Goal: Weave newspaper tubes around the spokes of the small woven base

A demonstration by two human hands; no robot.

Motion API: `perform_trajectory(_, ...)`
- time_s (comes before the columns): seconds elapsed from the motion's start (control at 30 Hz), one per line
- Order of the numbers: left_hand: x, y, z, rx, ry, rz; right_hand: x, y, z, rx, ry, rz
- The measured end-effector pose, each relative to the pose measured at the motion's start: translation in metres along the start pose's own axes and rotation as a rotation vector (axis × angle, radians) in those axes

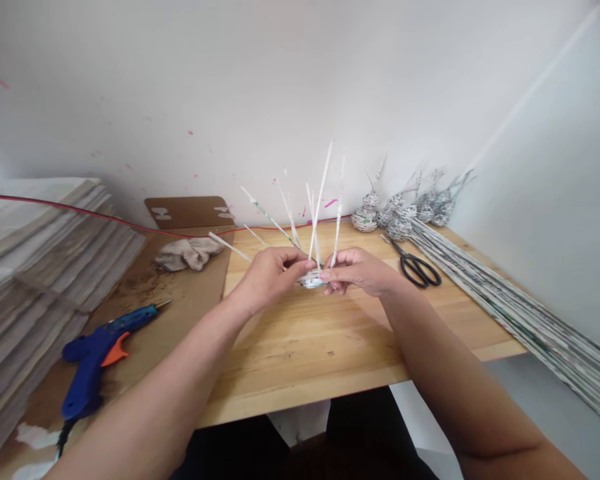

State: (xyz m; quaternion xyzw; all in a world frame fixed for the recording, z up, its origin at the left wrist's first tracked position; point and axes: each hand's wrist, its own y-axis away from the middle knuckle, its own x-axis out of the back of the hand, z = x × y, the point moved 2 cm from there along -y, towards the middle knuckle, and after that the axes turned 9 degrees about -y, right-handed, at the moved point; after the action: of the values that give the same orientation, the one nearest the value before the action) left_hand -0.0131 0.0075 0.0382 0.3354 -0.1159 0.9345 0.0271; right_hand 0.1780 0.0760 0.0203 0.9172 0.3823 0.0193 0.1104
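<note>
Between my two hands is a small woven paper base [311,280], white with printed specks, held just above the wooden table. Several thin rolled paper sticks [320,200] rise and fan out from it. My left hand [280,270] is closed around its left side, thumb and fingers on the rim. On the right edge, my right hand [353,272] pinches the weave with thumb and forefinger, near an upright stick. The underside of the base and some left fingertips are hidden.
Black scissors [417,267] and long rolled paper sticks [505,320] lie right, behind them woven paper gourd shapes [365,217]. Left are a blue glue gun [93,357], a cloth glove [187,253], a newspaper stack [55,267] and a brown board [190,212]. A red-black wire [110,217] crosses the back.
</note>
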Motion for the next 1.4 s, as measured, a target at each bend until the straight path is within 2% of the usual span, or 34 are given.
perform_trajectory(0.13, 0.003, -0.001, -0.003, 0.014, 0.110, 0.107, 0.008, 0.000, 0.000, 0.032, -0.046, -0.003)
perform_trajectory(0.27, 0.001, -0.004, -0.007, -0.021, 0.091, 0.107, 0.012, 0.000, -0.002, 0.044, -0.066, 0.022)
perform_trajectory(0.33, 0.001, -0.004, -0.007, -0.046, 0.022, 0.138, 0.013, 0.000, -0.002, 0.045, -0.057, 0.025)
perform_trajectory(0.5, -0.002, 0.002, 0.002, -0.187, -0.331, 0.294, 0.014, -0.002, -0.001, 0.050, -0.036, 0.029)
perform_trajectory(0.57, -0.004, 0.004, 0.004, -0.226, -0.377, 0.313, 0.015, -0.003, -0.001, 0.049, -0.036, 0.033)
perform_trajectory(0.7, -0.005, 0.002, 0.001, -0.202, -0.240, 0.231, 0.015, -0.002, -0.002, 0.051, -0.031, 0.022)
perform_trajectory(0.83, -0.002, -0.001, 0.000, -0.032, 0.027, 0.106, 0.014, -0.003, 0.000, 0.046, -0.033, 0.004)
perform_trajectory(0.93, -0.004, 0.000, 0.002, 0.045, 0.106, 0.003, 0.011, -0.004, 0.002, 0.039, -0.024, -0.010)
perform_trajectory(1.1, -0.008, 0.001, 0.001, 0.102, 0.121, 0.001, 0.008, -0.004, 0.003, 0.032, -0.024, -0.009)
perform_trajectory(1.3, -0.006, 0.000, -0.003, 0.081, 0.020, 0.027, 0.002, -0.003, 0.001, 0.020, -0.079, -0.009)
perform_trajectory(1.4, -0.006, 0.002, -0.001, 0.101, 0.033, -0.004, 0.000, -0.004, 0.002, 0.019, -0.091, 0.015)
